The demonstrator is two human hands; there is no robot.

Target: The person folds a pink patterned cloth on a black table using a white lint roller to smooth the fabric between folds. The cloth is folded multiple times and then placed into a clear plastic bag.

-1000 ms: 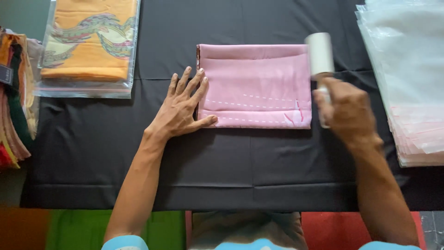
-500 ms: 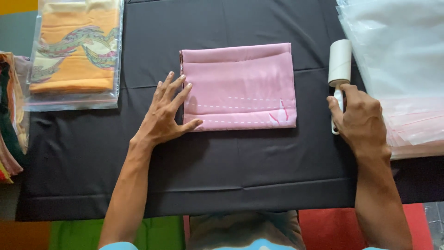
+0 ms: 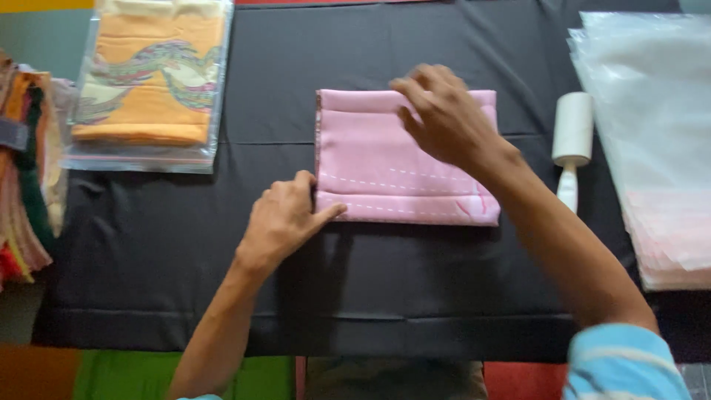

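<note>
A folded pink cloth with white dashed stitching lies on the black table cover. My left hand is at its near left corner, fingers curled, with the thumb pressed on top of the cloth. My right hand reaches across the cloth and its bent fingers grip the far edge. A white lint roller lies on the cover just right of the cloth, with neither hand on it.
A bagged orange patterned cloth lies at the far left. A pile of coloured fabrics sits at the left edge. A stack of clear plastic bags fills the right side.
My right hand has let go of the lint roller, which now lies on the table, and has moved left onto the cloth's far edge. My left hand has curled onto the near left corner.
</note>
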